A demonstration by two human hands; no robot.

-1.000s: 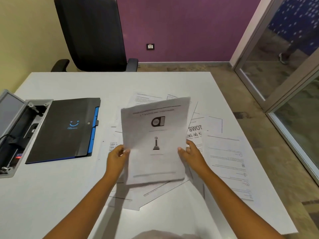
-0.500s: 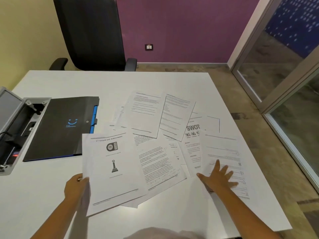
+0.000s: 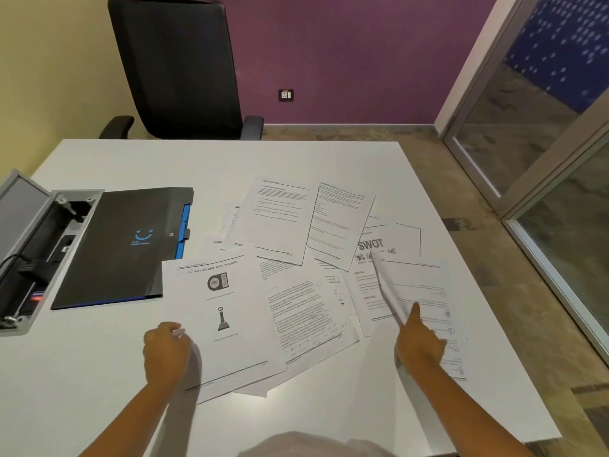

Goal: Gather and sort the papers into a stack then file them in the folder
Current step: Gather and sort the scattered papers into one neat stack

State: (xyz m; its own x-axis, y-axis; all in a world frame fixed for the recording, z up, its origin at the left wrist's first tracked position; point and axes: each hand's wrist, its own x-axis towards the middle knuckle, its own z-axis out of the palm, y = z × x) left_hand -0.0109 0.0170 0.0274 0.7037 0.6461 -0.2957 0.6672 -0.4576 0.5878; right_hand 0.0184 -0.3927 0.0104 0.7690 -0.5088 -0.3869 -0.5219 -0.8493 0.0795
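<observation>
Several printed papers lie scattered over the white table (image 3: 230,159). My left hand (image 3: 166,351) grips the left edge of the awards sheet (image 3: 220,311), which lies flat next to the black folder (image 3: 122,245). My right hand (image 3: 420,344) pinches the left edge of the rightmost sheet (image 3: 425,291) and lifts it, so that edge curls up over the SWOT page (image 3: 379,249). More text pages (image 3: 306,311) overlap between the two hands. The folder is closed, with a blue smile mark and blue tabs.
An open grey cable box (image 3: 29,258) is set in the table at the left edge. A black office chair (image 3: 178,67) stands behind the table's far side. The table's right edge runs close to the rightmost sheet, with a glass door beyond.
The awards sheet went from held up in both hands to lying at the left under my left hand. My right hand moved right, pressed the rightmost sheet, and now lifts its left edge.
</observation>
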